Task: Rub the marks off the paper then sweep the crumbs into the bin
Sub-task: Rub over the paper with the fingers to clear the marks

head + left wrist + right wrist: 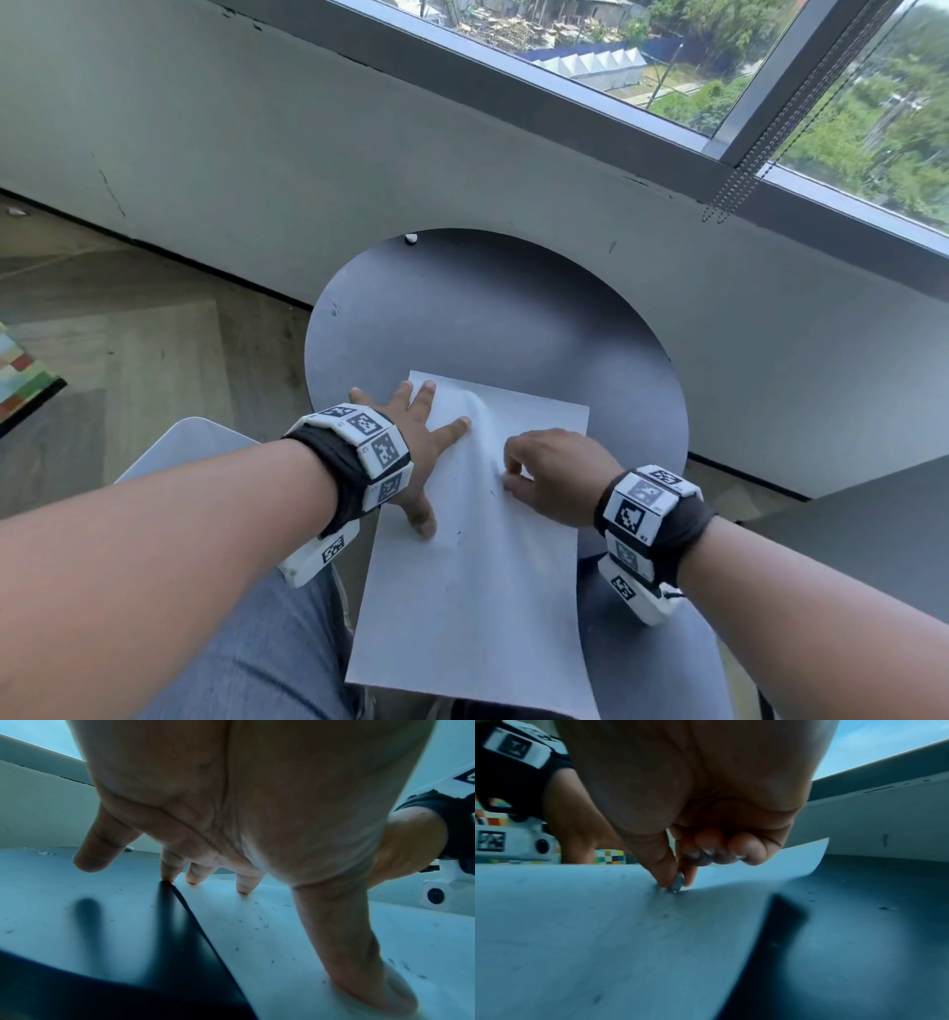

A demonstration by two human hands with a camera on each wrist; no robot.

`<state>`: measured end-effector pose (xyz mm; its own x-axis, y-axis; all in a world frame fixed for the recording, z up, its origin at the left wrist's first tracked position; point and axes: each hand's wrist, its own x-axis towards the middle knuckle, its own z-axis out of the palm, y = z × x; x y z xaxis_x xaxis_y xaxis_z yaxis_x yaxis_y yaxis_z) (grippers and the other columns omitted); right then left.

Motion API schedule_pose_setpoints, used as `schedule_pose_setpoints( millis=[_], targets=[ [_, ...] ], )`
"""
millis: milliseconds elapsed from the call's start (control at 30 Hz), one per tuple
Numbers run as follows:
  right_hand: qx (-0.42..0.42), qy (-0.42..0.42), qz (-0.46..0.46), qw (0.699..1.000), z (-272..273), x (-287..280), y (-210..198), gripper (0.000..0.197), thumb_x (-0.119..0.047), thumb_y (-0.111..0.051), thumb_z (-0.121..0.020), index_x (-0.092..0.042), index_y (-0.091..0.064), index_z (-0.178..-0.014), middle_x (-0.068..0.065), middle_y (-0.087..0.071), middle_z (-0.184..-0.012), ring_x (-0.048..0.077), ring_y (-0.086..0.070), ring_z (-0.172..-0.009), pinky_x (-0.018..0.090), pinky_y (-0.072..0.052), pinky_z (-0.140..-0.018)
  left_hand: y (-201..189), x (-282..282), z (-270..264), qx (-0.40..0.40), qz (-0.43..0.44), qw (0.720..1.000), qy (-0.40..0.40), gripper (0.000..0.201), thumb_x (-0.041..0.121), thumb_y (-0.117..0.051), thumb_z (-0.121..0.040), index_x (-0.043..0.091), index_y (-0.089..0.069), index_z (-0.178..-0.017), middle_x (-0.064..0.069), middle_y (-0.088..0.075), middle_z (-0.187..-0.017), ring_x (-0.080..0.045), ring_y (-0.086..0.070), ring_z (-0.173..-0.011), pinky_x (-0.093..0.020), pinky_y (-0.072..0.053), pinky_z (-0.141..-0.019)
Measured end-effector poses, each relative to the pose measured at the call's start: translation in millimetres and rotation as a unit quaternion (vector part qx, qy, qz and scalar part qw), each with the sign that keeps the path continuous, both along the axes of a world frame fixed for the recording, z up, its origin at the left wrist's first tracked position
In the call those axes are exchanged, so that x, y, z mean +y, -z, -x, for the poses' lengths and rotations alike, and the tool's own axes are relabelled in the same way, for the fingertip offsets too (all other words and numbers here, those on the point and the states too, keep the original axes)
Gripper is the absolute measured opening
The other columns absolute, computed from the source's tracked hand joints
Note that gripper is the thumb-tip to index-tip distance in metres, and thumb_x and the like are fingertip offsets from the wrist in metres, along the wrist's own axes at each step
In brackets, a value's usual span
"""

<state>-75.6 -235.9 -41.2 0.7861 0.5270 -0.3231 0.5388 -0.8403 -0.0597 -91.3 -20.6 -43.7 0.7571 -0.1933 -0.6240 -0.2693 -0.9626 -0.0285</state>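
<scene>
A white sheet of paper [477, 580] lies on the round dark table [493, 318], its near end hanging over the edge above my lap. My left hand [411, 452] is spread flat, fingers [244, 882] and thumb pressing the paper's left side. My right hand [549, 473] is curled at the paper's middle right, pinching a small grey eraser [677, 883] between thumb and forefinger, its tip on the paper [603, 923]. The paper buckles up beside it. Small dark crumbs [259, 923] and faint marks [457, 534] dot the sheet. No bin is in view.
A small white lump [410, 238] sits at the table's far edge by the wall. A window with a bead chain [760, 154] is beyond. A grey chair [195, 442] stands left and another grey surface [873, 524] right. A colourful mat [20, 375] lies on the floor.
</scene>
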Motion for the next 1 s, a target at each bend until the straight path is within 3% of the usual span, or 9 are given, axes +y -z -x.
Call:
schedule_pose_setpoints(
  millis=[233,400,567,633,700,833,1000],
  targets=[
    [-0.009,0.149,0.021,0.989,-44.4,-34.4,-3.0,0.018,-0.034,-0.050,-0.094,-0.020,-0.061,-0.094,-0.001,-0.065,-0.094,0.024,-0.059,-0.089,0.034,-0.049,-0.070,-3.8,-1.0,0.0,0.004,-0.003,1.000,-0.001,0.139,0.077,-0.079,-0.060,0.045,0.016,-0.157,-0.013,0.027,-0.166,-0.036,0.019,-0.154,-0.078,-0.008,-0.113],
    [-0.004,0.201,-0.042,0.979,-55.7,-45.4,0.7,0.017,-0.034,-0.057,-0.093,-0.019,-0.062,-0.087,-0.007,-0.061,-0.085,0.021,-0.056,-0.087,0.031,-0.042,-0.067,-4.4,0.9,-1.0,0.005,0.004,1.000,-0.005,0.137,0.080,-0.077,-0.060,0.046,0.014,-0.157,-0.012,0.025,-0.166,-0.035,0.017,-0.155,-0.075,-0.010,-0.115],
    [-0.007,0.241,-0.079,0.967,-55.7,-58.8,2.7,0.017,-0.032,-0.060,-0.092,-0.023,-0.059,-0.077,-0.008,-0.060,-0.078,0.020,-0.057,-0.081,0.030,-0.039,-0.061,-3.7,-6.7,-2.4,-0.038,0.034,0.998,-0.027,0.119,0.091,-0.058,-0.067,0.035,-0.008,-0.160,-0.015,0.011,-0.169,-0.035,0.006,-0.156,-0.071,-0.011,-0.117],
    [-0.006,0.249,-0.081,0.965,-54.0,-61.6,4.2,0.020,-0.034,-0.061,-0.093,-0.026,-0.057,-0.075,-0.008,-0.061,-0.078,0.020,-0.058,-0.081,0.030,-0.041,-0.064,-2.4,-15.1,-3.0,-0.065,0.043,0.996,-0.031,0.114,0.090,-0.053,-0.071,0.026,-0.016,-0.159,-0.013,0.009,-0.170,-0.032,0.005,-0.156,-0.068,-0.012,-0.118],
    [-0.002,0.250,-0.085,0.965,-52.5,-61.8,4.9,0.019,-0.034,-0.061,-0.093,-0.026,-0.057,-0.076,-0.009,-0.060,-0.077,0.020,-0.058,-0.081,0.031,-0.042,-0.065,-0.4,-26.6,-3.2,-0.083,0.062,0.994,-0.026,0.113,0.088,-0.050,-0.076,0.022,-0.013,-0.160,-0.011,0.010,-0.170,-0.031,0.007,-0.156,-0.065,-0.010,-0.120],
    [0.006,0.233,-0.094,0.968,-45.2,-54.0,1.8,0.015,-0.035,-0.059,-0.093,-0.026,-0.060,-0.081,-0.011,-0.059,-0.078,0.019,-0.058,-0.083,0.032,-0.046,-0.068,3.8,-53.9,-5.6,-0.090,0.089,0.992,-0.005,0.115,0.083,-0.051,-0.081,0.022,0.004,-0.162,-0.011,0.011,-0.170,-0.032,0.008,-0.156,-0.064,-0.009,-0.121],
    [0.003,0.153,-0.036,0.988,-28.7,-33.5,4.0,0.014,-0.040,-0.053,-0.093,-0.028,-0.058,-0.086,-0.005,-0.063,-0.093,0.022,-0.059,-0.092,0.033,-0.047,-0.071,12.2,-70.3,-6.1,-0.080,0.088,0.993,-0.013,0.116,0.080,-0.059,-0.079,0.023,-0.002,-0.162,-0.012,0.008,-0.169,-0.033,0.005,-0.156,-0.065,-0.019,-0.118]
  ],
)
